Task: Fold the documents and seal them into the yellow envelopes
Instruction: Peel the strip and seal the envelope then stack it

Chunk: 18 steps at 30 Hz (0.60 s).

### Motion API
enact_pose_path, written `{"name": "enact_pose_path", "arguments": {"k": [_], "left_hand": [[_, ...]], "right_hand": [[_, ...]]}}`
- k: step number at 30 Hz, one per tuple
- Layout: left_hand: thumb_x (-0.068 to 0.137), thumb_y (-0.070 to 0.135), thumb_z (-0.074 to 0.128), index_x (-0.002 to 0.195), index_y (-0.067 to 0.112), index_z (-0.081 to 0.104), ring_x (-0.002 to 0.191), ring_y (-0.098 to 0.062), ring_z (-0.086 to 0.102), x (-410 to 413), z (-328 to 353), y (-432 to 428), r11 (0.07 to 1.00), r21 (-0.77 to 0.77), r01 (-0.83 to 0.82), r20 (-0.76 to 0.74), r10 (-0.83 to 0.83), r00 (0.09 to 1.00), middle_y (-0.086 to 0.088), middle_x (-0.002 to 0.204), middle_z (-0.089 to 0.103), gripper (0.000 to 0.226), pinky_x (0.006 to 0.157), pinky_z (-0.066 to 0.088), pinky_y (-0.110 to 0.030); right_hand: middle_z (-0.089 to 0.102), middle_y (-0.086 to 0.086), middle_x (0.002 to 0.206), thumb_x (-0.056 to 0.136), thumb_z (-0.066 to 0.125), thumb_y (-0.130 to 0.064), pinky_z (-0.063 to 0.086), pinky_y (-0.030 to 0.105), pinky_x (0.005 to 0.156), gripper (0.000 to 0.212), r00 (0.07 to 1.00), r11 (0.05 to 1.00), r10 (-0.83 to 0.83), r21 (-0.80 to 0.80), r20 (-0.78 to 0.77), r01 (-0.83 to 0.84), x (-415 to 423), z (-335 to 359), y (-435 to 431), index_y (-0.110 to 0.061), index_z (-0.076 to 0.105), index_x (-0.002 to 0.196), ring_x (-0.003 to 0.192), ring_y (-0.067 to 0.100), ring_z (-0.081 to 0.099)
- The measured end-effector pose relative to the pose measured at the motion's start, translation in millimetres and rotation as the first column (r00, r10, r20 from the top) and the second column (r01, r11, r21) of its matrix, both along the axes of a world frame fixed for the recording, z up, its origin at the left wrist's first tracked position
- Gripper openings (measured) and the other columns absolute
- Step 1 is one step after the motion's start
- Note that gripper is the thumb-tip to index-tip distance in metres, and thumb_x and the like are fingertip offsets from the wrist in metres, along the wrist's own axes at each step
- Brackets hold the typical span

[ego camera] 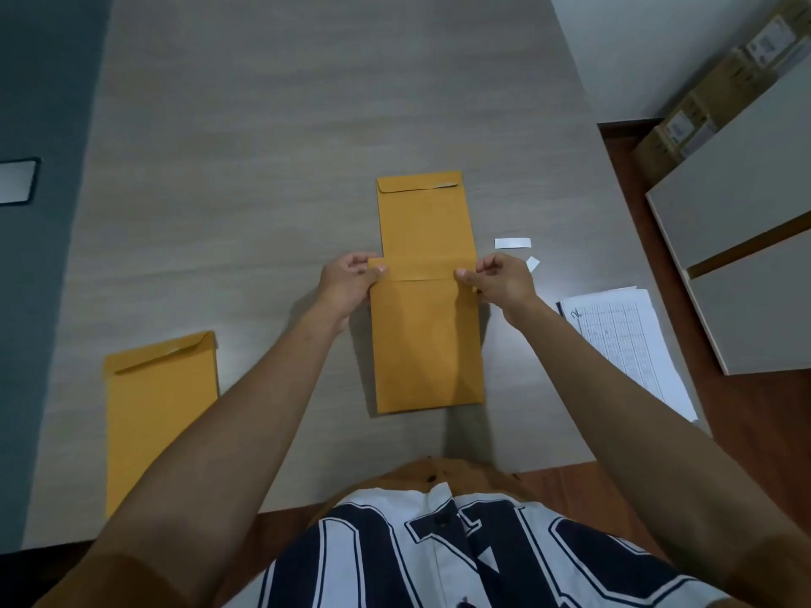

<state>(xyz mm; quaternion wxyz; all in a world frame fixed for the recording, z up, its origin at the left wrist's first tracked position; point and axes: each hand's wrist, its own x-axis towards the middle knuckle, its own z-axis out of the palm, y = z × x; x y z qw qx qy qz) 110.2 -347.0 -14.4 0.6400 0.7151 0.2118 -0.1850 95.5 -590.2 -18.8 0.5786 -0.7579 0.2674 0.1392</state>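
Note:
A yellow envelope (428, 344) lies flat in front of me with its flap folded down. My left hand (349, 283) pinches the flap's left end, and my right hand (500, 280) pinches its right end. Behind it, partly overlapped, lies a second yellow envelope (423, 217) with its flap shut. A third yellow envelope (160, 410) rests at the near left of the table. A stack of printed documents (627, 344) sits to the right, by the table edge.
Two white peel-off strips (513, 243) lie on the grey table (263, 168) just right of the envelopes. A phone (15, 179) is at the far left. Grey boards (741, 239) and cardboard boxes (719, 89) stand on the floor to the right.

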Motion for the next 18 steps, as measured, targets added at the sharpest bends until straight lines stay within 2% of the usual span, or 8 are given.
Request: {"name": "enact_pose_path", "arguments": {"k": [3, 6, 9, 11, 13, 16, 18], "left_hand": [[0.087, 0.010, 0.072, 0.092, 0.017, 0.061, 0.077, -0.011, 0.064, 32, 7, -11, 0.999, 0.040, 0.002, 0.029, -0.003, 1.000, 0.000, 0.089, 0.068, 0.015, 0.061, 0.051, -0.020], [0.085, 0.009, 0.074, 0.097, 0.012, 0.061, 0.073, -0.011, 0.060, 69, 7, -20, 0.994, 0.104, -0.026, 0.050, 0.021, 0.999, 0.002, 0.083, 0.062, 0.018, 0.054, 0.049, -0.015], [0.078, 0.015, 0.080, 0.087, 0.019, 0.062, 0.085, -0.019, 0.067, 106, -2, -22, 0.979, 0.195, -0.054, 0.050, 0.045, 0.998, 0.000, 0.084, 0.065, 0.020, 0.076, 0.059, -0.032], [0.074, 0.018, 0.082, 0.079, 0.025, 0.061, 0.090, -0.021, 0.069, 129, -8, -24, 0.966, 0.250, -0.067, 0.039, 0.059, 0.998, 0.000, 0.086, 0.068, 0.023, 0.086, 0.059, -0.040], [0.074, 0.017, 0.083, 0.075, 0.026, 0.059, 0.089, -0.020, 0.070, 147, -12, -29, 0.949, 0.307, -0.069, 0.038, 0.060, 0.997, 0.003, 0.083, 0.067, 0.025, 0.086, 0.059, -0.039], [0.075, 0.016, 0.082, 0.077, 0.025, 0.059, 0.086, -0.017, 0.067, 166, -15, -35, 0.918, 0.389, -0.075, 0.052, 0.059, 0.997, 0.003, 0.085, 0.066, 0.025, 0.082, 0.058, -0.031], [0.077, 0.017, 0.081, 0.087, 0.020, 0.061, 0.084, -0.014, 0.063, 173, -17, -38, 0.902, 0.425, -0.073, 0.057, 0.054, 0.997, 0.002, 0.090, 0.066, 0.022, 0.076, 0.052, -0.024]], "right_hand": [[0.061, -0.001, 0.077, 0.069, 0.088, -0.030, 0.058, 0.035, 0.070, 0.032, 0.995, 0.988, -0.063, -0.137, 0.072, 0.072, 31, 3, -3, -0.017, 0.059, 0.076, 0.075, 0.018, 0.061], [0.066, 0.000, 0.079, 0.067, 0.088, -0.033, 0.059, 0.039, 0.078, 0.032, 0.992, 0.970, -0.072, -0.224, 0.107, 0.095, 71, 5, -5, -0.015, 0.063, 0.079, 0.080, 0.022, 0.068], [0.067, 0.000, 0.084, 0.068, 0.087, -0.032, 0.056, 0.028, 0.076, 0.034, 0.991, 0.962, -0.071, -0.255, 0.115, 0.098, 109, 10, -5, -0.014, 0.064, 0.084, 0.077, 0.015, 0.065], [0.067, 0.002, 0.087, 0.068, 0.087, -0.031, 0.054, 0.025, 0.075, 0.034, 0.992, 0.956, -0.053, -0.281, 0.116, 0.084, 133, 9, -5, -0.014, 0.063, 0.085, 0.077, 0.013, 0.063], [0.069, 0.005, 0.088, 0.068, 0.087, -0.028, 0.054, 0.025, 0.072, 0.034, 0.993, 0.952, -0.045, -0.295, 0.110, 0.076, 153, 5, -5, -0.013, 0.062, 0.085, 0.075, 0.014, 0.062], [0.065, 0.001, 0.085, 0.070, 0.086, -0.029, 0.047, 0.016, 0.063, 0.034, 0.995, 0.936, -0.003, -0.350, 0.101, 0.038, 175, -1, -6, -0.010, 0.065, 0.089, 0.075, 0.012, 0.059], [0.064, 0.000, 0.084, 0.071, 0.086, -0.030, 0.046, 0.018, 0.069, 0.037, 0.995, 0.929, 0.021, -0.370, 0.100, 0.017, 187, -6, -7, -0.007, 0.066, 0.092, 0.076, 0.012, 0.058]]}}
